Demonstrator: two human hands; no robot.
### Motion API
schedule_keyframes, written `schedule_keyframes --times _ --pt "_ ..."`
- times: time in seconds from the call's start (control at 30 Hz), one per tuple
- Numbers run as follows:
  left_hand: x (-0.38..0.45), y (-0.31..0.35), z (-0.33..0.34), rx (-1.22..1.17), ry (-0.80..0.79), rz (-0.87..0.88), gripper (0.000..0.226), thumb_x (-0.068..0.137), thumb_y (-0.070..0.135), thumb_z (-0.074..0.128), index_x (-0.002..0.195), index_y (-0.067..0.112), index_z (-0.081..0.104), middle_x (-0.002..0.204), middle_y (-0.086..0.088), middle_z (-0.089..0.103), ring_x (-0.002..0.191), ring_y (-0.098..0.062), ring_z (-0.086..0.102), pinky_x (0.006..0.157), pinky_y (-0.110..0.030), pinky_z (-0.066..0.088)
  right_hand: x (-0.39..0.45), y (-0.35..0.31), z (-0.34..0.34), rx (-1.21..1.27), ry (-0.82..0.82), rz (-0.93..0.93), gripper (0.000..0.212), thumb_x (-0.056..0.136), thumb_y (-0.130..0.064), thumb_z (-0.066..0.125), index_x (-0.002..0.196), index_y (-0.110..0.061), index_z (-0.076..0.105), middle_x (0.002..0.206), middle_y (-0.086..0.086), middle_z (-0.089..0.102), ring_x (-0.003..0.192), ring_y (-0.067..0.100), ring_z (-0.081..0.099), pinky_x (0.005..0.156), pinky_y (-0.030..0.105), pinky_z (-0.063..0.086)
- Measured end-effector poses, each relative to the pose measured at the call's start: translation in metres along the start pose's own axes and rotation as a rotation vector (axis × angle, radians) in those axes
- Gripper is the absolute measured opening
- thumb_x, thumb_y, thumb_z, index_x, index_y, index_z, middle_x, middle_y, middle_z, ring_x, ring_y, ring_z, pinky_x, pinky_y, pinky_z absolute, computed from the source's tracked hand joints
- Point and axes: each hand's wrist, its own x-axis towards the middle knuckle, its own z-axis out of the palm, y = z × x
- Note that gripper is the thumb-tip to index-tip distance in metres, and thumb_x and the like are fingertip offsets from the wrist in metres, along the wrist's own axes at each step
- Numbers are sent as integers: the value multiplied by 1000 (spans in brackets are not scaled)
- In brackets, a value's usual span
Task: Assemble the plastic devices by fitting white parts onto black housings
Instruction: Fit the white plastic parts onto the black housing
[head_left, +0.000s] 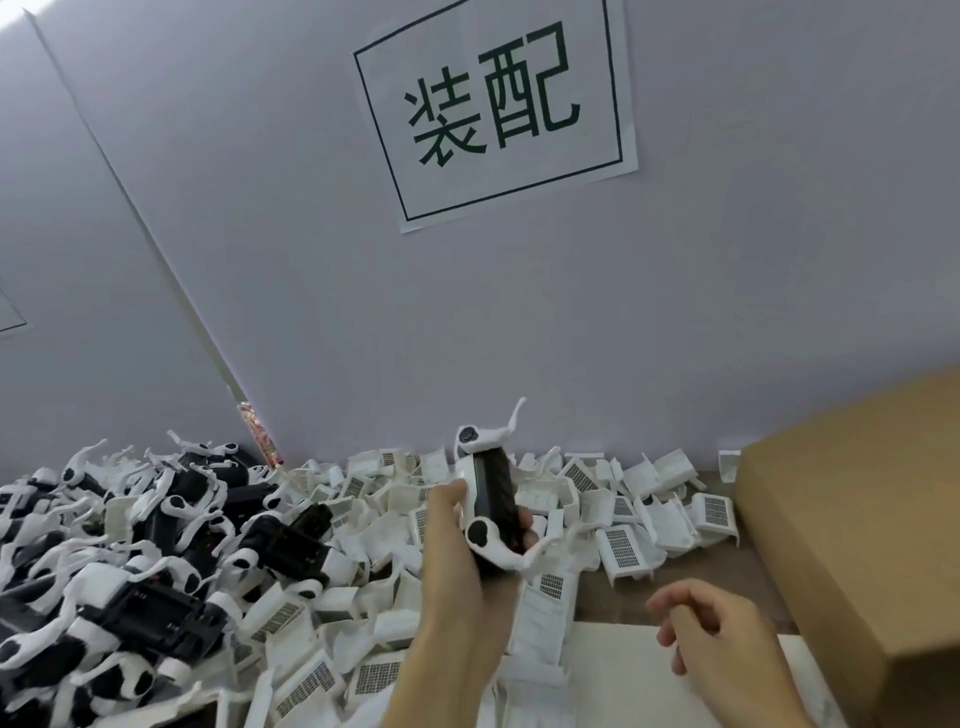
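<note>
We hold a black plastic housing with white curved parts fitted at both ends (491, 499), raised upright above the table in the middle of the view. Our left hand (462, 561) grips it from below and from the left side, the thumb (448, 499) pressed along its white left edge and the fingertips (524, 519) curled round its right side. One white curved part sits at the top end with a thin arm sticking up; another sits at the lower end, its arm bending off to the right.

Our right hand (711, 639) hangs apart from the housing, lower right, holding nothing, its fingers loosely curled above a flat white sheet (613, 670) on the table.

Just behind and beneath the held piece lies a spread of loose white plastic parts with small grey grid panels (623, 548), scattered across the brown tabletop (727, 566) up to the wall. To the left is a heap of assembled black-and-white devices (156, 561), piled over each other and reaching the left edge of the view.

A brown cardboard box (857, 519) stands at the right, touching the edge of the white parts. On the pale wall (260, 208) behind hangs a white paper sign with a dark rectangular border and two large dark characters (493, 109). A narrow patterned strip (260, 436) shows in the wall seam behind the heap.
</note>
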Motion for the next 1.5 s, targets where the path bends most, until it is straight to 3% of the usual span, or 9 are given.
schedule_keyframes --times 0.13,0.43,0.63,0.77,0.93,1.1,1.2,1.3,1.5 --pt "-8 -56 12 -167 -47 -147 40 76 34 60 95 -1 64 67 -16 54 52 -24 49 49 -30 47 3 3 -1 52 -10 10 38 87 13 48 67 -10 70 52 8 65 36 14 50 41 17 41" --pt "14 -92 -1 -8 -135 -143 45 69 36 65 94 -1 63 66 -15 56 49 -22 47 48 -27 45 11 13 1 233 76 62 37 93 10 44 76 -7 72 53 8 63 41 15 49 39 20 34" --pt "26 -102 -7 257 -31 116 43 71 30 77 106 7 66 100 -17 74 84 -38 72 78 -47 58 7 10 1 265 212 -76 38 94 9 47 78 -13 74 63 0 69 51 3 57 46 16 43" --pt "23 -109 -6 381 -100 215 24 78 26 84 90 25 63 89 -9 77 82 -34 74 58 -29 58 0 8 6 146 281 -247 35 94 3 54 84 -25 73 77 -10 72 68 10 66 61 26 54" --pt "23 -113 -4 515 -140 295 37 78 23 86 100 19 56 88 -8 76 76 -24 75 61 -34 61 -6 10 12 -5 112 -392 22 93 -14 59 94 -32 70 91 -11 73 86 10 67 72 22 51" --pt "22 -112 -1 430 -72 225 31 89 48 67 101 21 73 92 -4 78 86 -23 76 78 -39 61 -7 7 14 -24 95 -476 20 90 -21 70 102 -37 68 94 -24 72 92 0 67 71 7 46" --pt "26 -111 -2 325 -96 125 28 99 32 58 102 14 78 102 -12 77 103 -35 71 95 -55 54 -1 9 13 103 135 -413 19 97 -18 61 103 -34 71 97 -18 75 92 3 70 78 19 54" --pt "30 -115 -5 331 -121 86 16 92 13 67 107 13 74 98 -10 78 96 -32 74 87 -47 58 2 11 9 237 204 -275 20 102 -19 53 98 -26 72 89 -7 76 81 5 70 71 26 56" --pt "30 -116 -4 277 -30 117 54 61 34 88 106 10 71 92 -8 79 87 -29 76 83 -45 60 -2 9 10 190 98 -353 6 95 -28 66 94 -30 71 86 -15 73 80 -3 65 71 16 48"
